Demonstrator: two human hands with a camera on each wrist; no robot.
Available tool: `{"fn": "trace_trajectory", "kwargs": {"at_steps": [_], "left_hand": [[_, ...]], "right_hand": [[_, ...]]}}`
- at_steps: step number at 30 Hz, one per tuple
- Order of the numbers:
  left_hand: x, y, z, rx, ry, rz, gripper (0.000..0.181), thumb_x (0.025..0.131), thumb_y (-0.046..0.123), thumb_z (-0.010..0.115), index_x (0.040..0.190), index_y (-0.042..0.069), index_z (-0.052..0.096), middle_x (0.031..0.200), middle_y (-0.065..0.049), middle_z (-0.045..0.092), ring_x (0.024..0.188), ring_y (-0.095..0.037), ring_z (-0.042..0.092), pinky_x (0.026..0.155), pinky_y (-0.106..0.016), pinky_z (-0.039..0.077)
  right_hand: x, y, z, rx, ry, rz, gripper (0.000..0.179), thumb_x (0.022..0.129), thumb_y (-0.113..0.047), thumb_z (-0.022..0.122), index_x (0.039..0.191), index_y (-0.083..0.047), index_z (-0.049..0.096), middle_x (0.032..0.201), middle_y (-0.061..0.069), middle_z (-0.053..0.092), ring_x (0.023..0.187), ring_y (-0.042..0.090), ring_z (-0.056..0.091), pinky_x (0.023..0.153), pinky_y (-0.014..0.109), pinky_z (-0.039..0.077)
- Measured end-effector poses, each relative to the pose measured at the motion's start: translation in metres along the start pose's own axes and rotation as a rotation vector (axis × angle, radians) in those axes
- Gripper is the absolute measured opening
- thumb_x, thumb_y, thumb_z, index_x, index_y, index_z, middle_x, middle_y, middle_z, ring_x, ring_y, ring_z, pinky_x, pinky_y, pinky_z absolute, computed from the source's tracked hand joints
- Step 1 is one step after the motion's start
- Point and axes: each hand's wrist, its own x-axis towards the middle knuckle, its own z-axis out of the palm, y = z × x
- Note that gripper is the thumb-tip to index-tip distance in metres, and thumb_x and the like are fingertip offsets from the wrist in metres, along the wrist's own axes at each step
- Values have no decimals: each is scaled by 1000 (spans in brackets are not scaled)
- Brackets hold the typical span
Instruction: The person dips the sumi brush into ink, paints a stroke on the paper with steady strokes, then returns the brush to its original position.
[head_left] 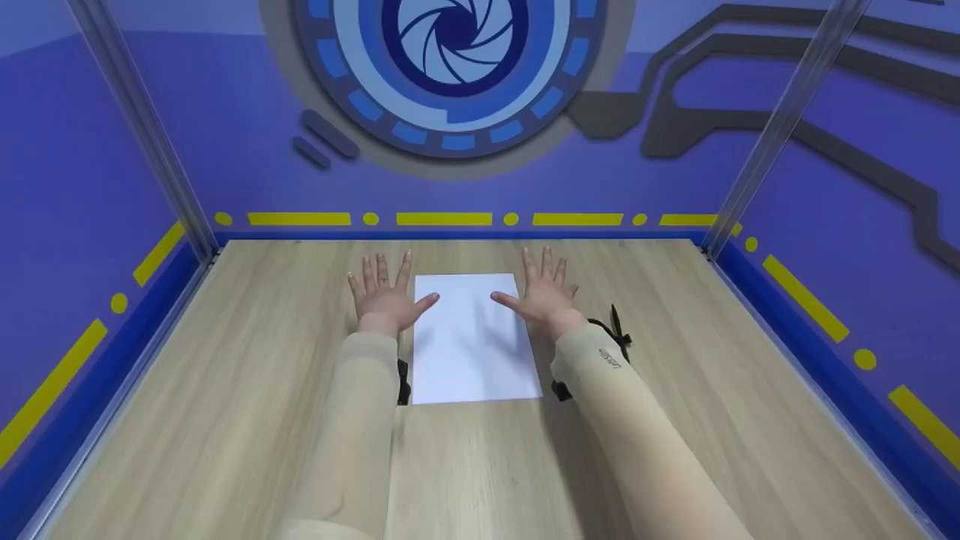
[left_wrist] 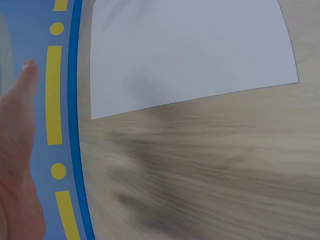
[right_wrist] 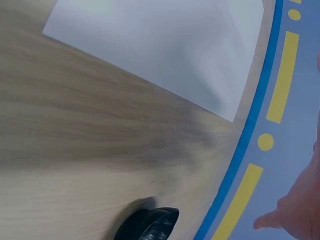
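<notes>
One flat white rectangular sheet of paper [head_left: 472,337] lies on the pale wood-grain table [head_left: 225,420] in front of me, about midway between the side walls and nearer the far edge. My two hands are stretched out over it, palms down. My left hand [head_left: 384,296] is by the sheet's left edge, its fingers [head_left: 382,268] straight and spread apart, thumb reaching over the paper's edge. My right hand [head_left: 546,294] mirrors it at the right edge, fingers straight and fanned, thumb over the paper. Neither hand grips anything. Whether my palms press the table I cannot tell. One small black object [head_left: 616,330] shows beside my right wrist.
</notes>
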Motion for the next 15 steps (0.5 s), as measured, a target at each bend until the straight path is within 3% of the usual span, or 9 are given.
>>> {"fn": "trace_trajectory", "kwargs": {"at_steps": [5,10,15], "left_hand": [[3,0,3,-32,-13,8,97,96,80,34,164,31,-13,170,-21,-21,158,-43,-23,127,-70,-10],[2,-2,6,-161,-30,27,96,97,78,35,164,30,-14,170,-19,-22,158,-42,-24,126,-70,-12],[2,-5,11,-259,-38,53,98,93,84,32,163,34,-15,172,-17,-20,158,-39,-24,127,-67,-14]], "right_hand": [[-2,2,1,138,6,9,116,84,-84,55,167,-28,-4,173,14,-20,158,47,-18,121,81,3],[-5,8,3,303,1,22,112,87,-82,53,167,-28,-3,173,10,-20,159,43,-17,124,77,1],[-7,17,5,467,30,9,105,90,-78,53,167,-29,1,175,8,-13,162,38,-9,128,70,7]]}}
